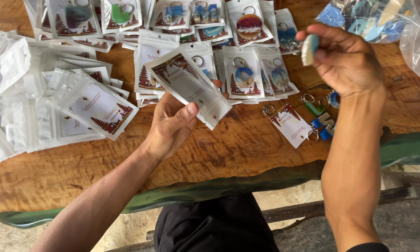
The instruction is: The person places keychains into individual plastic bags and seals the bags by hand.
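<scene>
My left hand [170, 126] holds a small clear plastic pouch [191, 86] with a printed card inside, thumb on top, above the wooden table [228, 149]. My right hand [345, 58] is raised to the right and pinches a small round blue and white piece [309, 49] between its fingertips. Loose keyrings [320, 116] in green and blue and a printed card [291, 125] lie on the table between my hands, below my right wrist.
Rows of packed keyring pouches [242, 72] cover the far side of the table. A heap of empty pouches with cards [46, 102] lies at the left. A clear bag of blue pieces [369, 18] sits at the top right. The table's green edge [247, 182] runs near my lap.
</scene>
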